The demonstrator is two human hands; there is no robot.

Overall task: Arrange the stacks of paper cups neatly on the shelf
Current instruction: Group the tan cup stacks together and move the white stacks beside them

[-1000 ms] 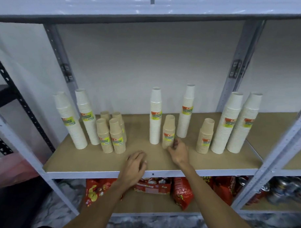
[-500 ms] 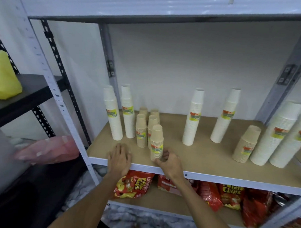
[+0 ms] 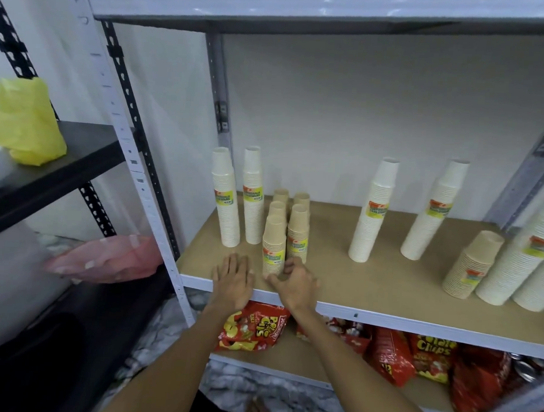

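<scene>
Head view: short tan cup stack (image 3: pixel 274 246) gripped low, at the front left of the shelf (image 3: pixel 370 280).
Its foot is ringed by the curled fingers of the right hand (image 3: pixel 294 282); the left hand (image 3: pixel 232 278) is laid flat beside it, fingers spread. Stack judged light, thin-walled and easily crushed or tipped, so a gentle grip near the base is advised.

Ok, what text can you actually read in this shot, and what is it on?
"DISPOSABLE TABLEWARE": yellow label on the white cup stack second from the left; the smaller print under it is unreadable.
"Potato Chips": red chip bag at lower right.
"Potato Chips", upside down: leftmost chip bag.
Labels on the other cup stacks: too blurred to read.
</scene>
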